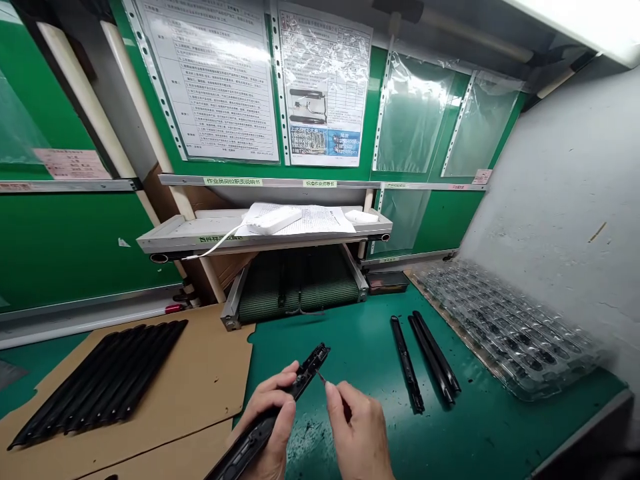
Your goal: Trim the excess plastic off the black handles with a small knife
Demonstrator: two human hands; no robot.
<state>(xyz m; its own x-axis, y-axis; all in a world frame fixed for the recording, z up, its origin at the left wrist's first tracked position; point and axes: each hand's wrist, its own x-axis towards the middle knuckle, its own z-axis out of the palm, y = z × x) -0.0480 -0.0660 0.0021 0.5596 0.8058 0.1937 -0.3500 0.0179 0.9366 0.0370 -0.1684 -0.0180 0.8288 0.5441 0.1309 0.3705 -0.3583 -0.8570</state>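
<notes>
Three black bars (407,363) lie on the green tabletop (355,347); a packed row (100,380), too tight to count surely, lies on cardboard (220,373). One more black bar (309,377), long, narrow and hollowed along its upper face, slants above the tabletop. The left hand's (270,407) fingers wrap around it; the right hand's (357,427) thumb and forefinger pinch a small thin piece (321,378) by its far end.

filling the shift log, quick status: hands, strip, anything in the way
Left hand gripping black strip. Right hand pinching thin item, mostly hidden, near strip's far end. Three loose strips lie to the right, apart from both hands.
</notes>
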